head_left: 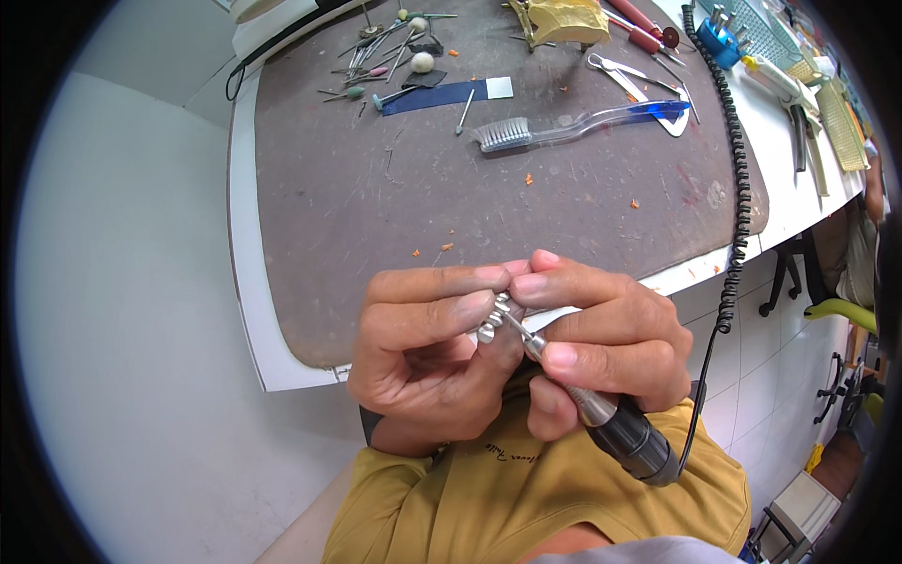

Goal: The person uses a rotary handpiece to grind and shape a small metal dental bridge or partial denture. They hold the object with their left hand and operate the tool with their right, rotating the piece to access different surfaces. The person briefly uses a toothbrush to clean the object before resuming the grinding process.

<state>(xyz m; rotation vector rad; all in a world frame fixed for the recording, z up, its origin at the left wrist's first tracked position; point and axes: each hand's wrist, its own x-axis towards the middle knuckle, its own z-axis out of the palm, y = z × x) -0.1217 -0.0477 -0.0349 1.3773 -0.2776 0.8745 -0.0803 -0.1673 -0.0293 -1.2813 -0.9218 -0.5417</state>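
Close to the table's front edge, my left hand (423, 352) pinches a small silver metal piece (487, 332) with rounded, tooth-like lobes between thumb and fingers. My right hand (615, 329) wraps a rotary handpiece (592, 409), silver toward the tip and black at the rear, held slantwise like a pen. Its thin bur (515, 323) reaches up to the metal piece and appears to touch it. The fingertips of both hands meet above the piece, so part of it is hidden.
On the brown mat (329, 226) lie a clear toothbrush (583, 124), a dark blue strip (432, 99), a metal caliper (639, 77) and several loose burs. A yellow model (564, 21) stands at the back. The handpiece's coiled black cord (739, 179) hangs over the table's right edge.
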